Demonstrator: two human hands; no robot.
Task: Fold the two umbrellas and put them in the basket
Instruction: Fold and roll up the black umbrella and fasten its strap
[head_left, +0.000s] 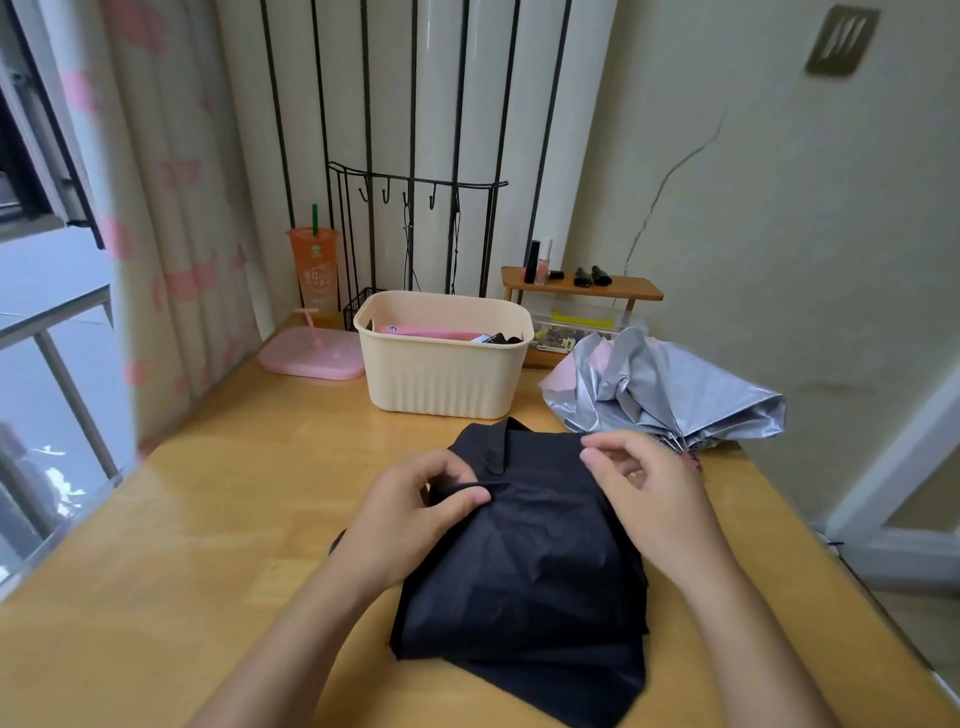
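Note:
A black umbrella (524, 566) lies collapsed on the wooden table (208, 519), its canopy loose and its closing strap sticking up at the far end. My left hand (415, 512) pinches a fold of the black fabric near the top left. My right hand (641, 483) hovers over the canopy's right edge, fingers curled with thumb and forefinger close together; whether it touches the fabric I cannot tell. A silver umbrella (665, 389) with a pink underside lies crumpled to the right. The cream basket (447, 379) stands behind the black umbrella and holds pink and black items.
A pink tray (311, 356) and an orange cup (314, 275) sit left of the basket, with a black wire rack (415, 234) behind. A small wooden shelf (582, 286) with cosmetics stands at the back right. Curtain and window lie left; the table edge runs along the right.

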